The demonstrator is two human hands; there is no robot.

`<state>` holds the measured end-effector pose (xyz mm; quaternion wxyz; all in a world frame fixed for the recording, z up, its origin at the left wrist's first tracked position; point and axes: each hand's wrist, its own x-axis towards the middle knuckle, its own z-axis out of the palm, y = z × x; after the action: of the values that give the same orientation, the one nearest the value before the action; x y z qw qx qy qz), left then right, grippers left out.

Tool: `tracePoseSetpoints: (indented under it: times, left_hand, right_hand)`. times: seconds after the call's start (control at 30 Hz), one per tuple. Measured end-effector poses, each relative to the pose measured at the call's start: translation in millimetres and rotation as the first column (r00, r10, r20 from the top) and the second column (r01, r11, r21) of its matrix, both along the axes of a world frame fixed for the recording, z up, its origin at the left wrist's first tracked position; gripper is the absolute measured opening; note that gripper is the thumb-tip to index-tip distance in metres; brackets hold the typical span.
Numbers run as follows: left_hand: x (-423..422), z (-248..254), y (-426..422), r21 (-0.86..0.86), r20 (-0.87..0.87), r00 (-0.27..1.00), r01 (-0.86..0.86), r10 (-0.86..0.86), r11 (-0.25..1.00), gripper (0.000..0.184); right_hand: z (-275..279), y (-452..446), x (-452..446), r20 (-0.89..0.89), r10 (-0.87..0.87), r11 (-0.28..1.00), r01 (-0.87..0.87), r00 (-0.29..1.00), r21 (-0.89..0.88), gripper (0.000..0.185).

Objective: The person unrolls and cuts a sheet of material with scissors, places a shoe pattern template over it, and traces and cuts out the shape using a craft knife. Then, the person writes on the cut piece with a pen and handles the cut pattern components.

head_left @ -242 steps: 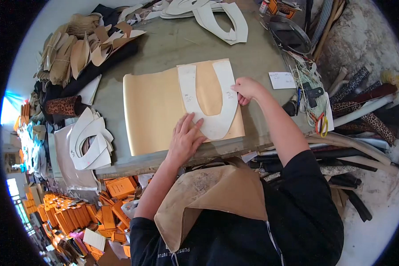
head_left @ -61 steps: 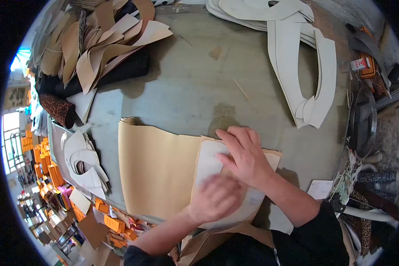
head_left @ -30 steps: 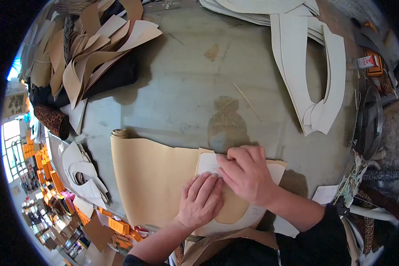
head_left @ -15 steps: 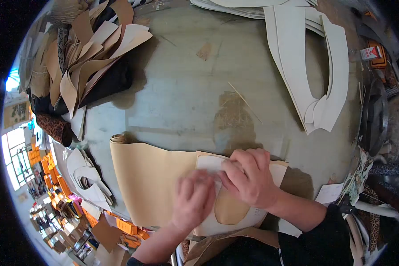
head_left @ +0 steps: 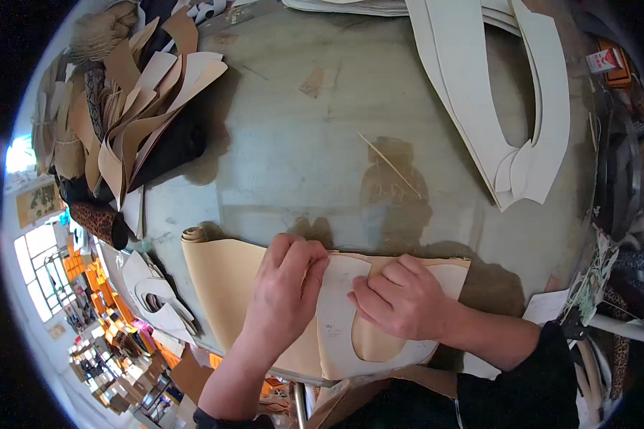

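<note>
Tan sheet material (head_left: 225, 286) lies along the near edge of the table, its left end rolled up. A white U-shaped template (head_left: 340, 314) with small handwriting rests on its right part, and tan material shows through the opening. My left hand (head_left: 286, 286) is at the sheet's far edge, just left of the template, with fingers pinched together; what they hold is hidden. My right hand (head_left: 401, 297) rests on the template near its opening with its fingers curled; anything under them is hidden.
White templates (head_left: 458, 79) are stacked at the back right. Tan and brown cut pieces (head_left: 150, 93) lie at the back left over a black roll. More white templates (head_left: 157, 293) sit at the left edge. A thin stick (head_left: 390, 164) lies mid-table, and pale strings (head_left: 590, 279) hang at right.
My left hand has moved off the template to the sheet's far edge, left of the template. My right hand has shifted slightly down. The view has also shifted, and earlier the sheet lay flatter in view.
</note>
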<state>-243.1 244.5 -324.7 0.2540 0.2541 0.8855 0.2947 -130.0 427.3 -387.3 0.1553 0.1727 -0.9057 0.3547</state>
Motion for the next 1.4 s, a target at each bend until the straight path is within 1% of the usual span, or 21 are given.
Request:
tracePoseSetpoints:
  times: [0.03,0.07,0.13,0.27,0.33,0.37,0.43,0.47,0.53,0.63,0.7,0.83,0.9,0.97,1.1,1.17,1.2,1.27,1.3,1.37,1.4]
  left_hand:
    - [1.9,-1.3,0.3,-0.004,-0.048,0.999,0.002,-0.002,1.000,0.016]
    - [3.3,-1.7,1.6,-0.008,-0.049,0.999,0.005,-0.006,1.000,0.016]
    - [5.2,-2.5,3.8,-0.034,-0.161,0.986,0.045,-0.050,0.998,0.017]
    - [5.7,-3.4,4.9,-0.065,-0.193,0.977,0.078,-0.089,0.995,0.019]
    - [9.3,-8.0,3.0,-0.056,-0.273,0.955,0.106,-0.118,0.993,0.022]
    - [11.3,-10.3,1.1,-0.056,-0.274,0.954,0.109,-0.121,0.992,0.022]
    - [15.7,-14.1,-3.2,-0.059,-0.410,0.898,0.146,-0.158,0.987,0.025]
    - [16.6,-14.9,-4.1,-0.060,-0.411,0.897,0.148,-0.160,0.987,0.025]
    - [17.6,-16.4,-5.2,-0.038,-0.476,0.863,0.173,-0.170,0.984,0.029]
    - [17.8,-12.7,-8.4,-0.007,-0.469,0.861,0.218,-0.195,0.976,0.030]
    - [20.0,-5.2,-8.0,-0.013,-0.481,0.852,0.230,-0.208,0.973,0.030]
    - [21.9,-1.1,-9.5,-0.017,-0.478,0.852,0.235,-0.215,0.972,0.029]
    - [16.9,-10.0,-5.7,-0.035,-0.485,0.850,0.216,-0.206,0.976,0.029]
    - [14.7,-21.0,-6.1,-0.094,-0.504,0.838,0.186,-0.208,0.978,0.027]
    - [12.9,-27.9,-6.6,-0.109,-0.490,0.846,0.182,-0.212,0.977,0.026]
    - [12.5,-30.9,-6.0,-0.148,-0.486,0.844,0.175,-0.226,0.973,0.027]
    - [16.2,-31.0,-6.4,-0.148,-0.486,0.845,0.172,-0.224,0.974,0.027]
    - [26.3,-28.5,-6.5,-0.095,-0.536,0.834,0.100,-0.135,0.991,0.027]
    - [32.3,-24.9,-10.1,-0.090,-0.540,0.832,0.093,-0.127,0.992,0.027]
    - [50.2,-15.7,-23.5,-0.075,-0.469,0.855,0.212,-0.222,0.974,0.025]
    - [67.8,-13.8,-35.4,-0.135,-0.416,0.871,0.226,-0.262,0.965,0.029]
  right_hand:
    - [-0.4,0.0,0.1,-0.001,-0.004,1.000,0.004,1.000,-0.005,0.020]
    - [-0.8,-0.3,0.3,0.002,-0.005,1.000,0.005,1.000,0.000,0.020]
    - [-0.6,-0.5,0.2,0.005,-0.009,1.000,0.009,1.000,0.000,0.020]
    - [1.2,1.5,0.1,0.025,0.005,1.000,-0.005,1.000,-0.001,0.019]
    - [1.3,1.9,-0.3,0.023,0.005,1.000,-0.005,1.000,-0.016,0.019]
    - [1.6,1.5,0.2,0.015,-0.006,1.000,0.006,1.000,-0.029,0.018]
    - [1.7,1.2,0.6,0.007,-0.020,0.999,0.020,1.000,-0.043,0.018]
    - [1.5,1.6,0.6,-0.002,-0.021,0.998,0.021,1.000,-0.051,0.018]
    - [1.7,2.4,0.8,-0.013,-0.023,0.998,0.022,1.000,-0.057,0.018]
    - [2.2,2.5,3.3,-0.003,-0.026,0.996,0.026,1.000,-0.089,0.018]
    - [1.2,2.5,4.9,-0.027,-0.031,0.991,0.027,0.999,-0.135,0.017]
    - [3.1,4.5,4.7,-0.022,-0.015,0.989,0.011,1.000,-0.146,0.018]
    - [4.3,3.7,2.1,0.002,-0.022,0.995,0.022,1.000,-0.096,0.019]
    - [2.5,2.1,0.9,-0.007,-0.025,0.996,0.025,1.000,-0.081,0.019]
    - [-1.6,0.6,3.4,-0.004,-0.026,0.998,0.026,1.000,-0.060,0.019]
    - [-0.6,1.1,1.2,-0.009,-0.027,0.999,0.027,1.000,-0.042,0.019]
    - [0.9,1.4,0.3,-0.013,-0.029,0.999,0.029,0.999,-0.023,0.019]
    - [0.3,-0.4,0.2,-0.026,-0.038,0.999,0.037,0.999,-0.021,0.018]
    - [-0.1,-1.7,0.9,-0.037,-0.048,0.999,0.047,0.998,-0.021,0.018]
    - [-0.5,-3.5,1.9,-0.066,-0.041,0.999,0.040,0.997,-0.013,0.015]
    - [-2.0,-5.0,1.9,-0.094,-0.066,0.998,0.067,0.993,0.014,0.014]
